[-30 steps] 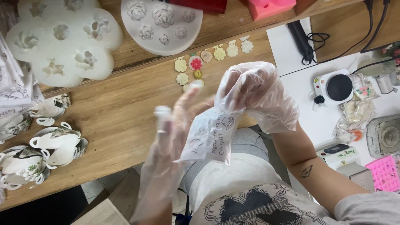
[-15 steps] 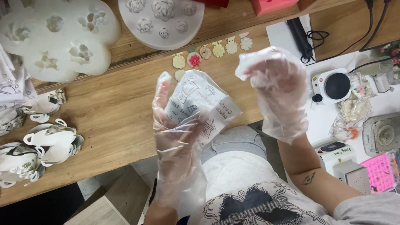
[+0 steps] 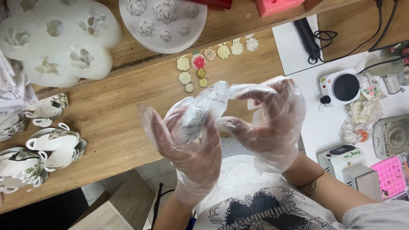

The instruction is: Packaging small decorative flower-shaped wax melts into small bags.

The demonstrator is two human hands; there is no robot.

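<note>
Both gloved hands now together on the crumpled plastic wrapper, over my lap at the near edge of the bench.

Half a second ago my right hand (image 3: pixel 272 121) was raised and apart, fingers spread, while my left hand (image 3: pixel 187 142) alone held the wrapper (image 3: pixel 200 110) flat and open. Now the right has come in: its thumb and forefinger are pinched on the wrapper's top right corner, and the left fingers are curled around its body, so it is bunched rather than spread. I judge the work has passed from holding to pulling or opening the wrapper. Small moulded flowers (image 3: pixel 200 68) lie on the wooden bench (image 3: pixel 110 110) just beyond; the white moulds (image 3: pixel 164 21) sit further off, untouched.
</note>
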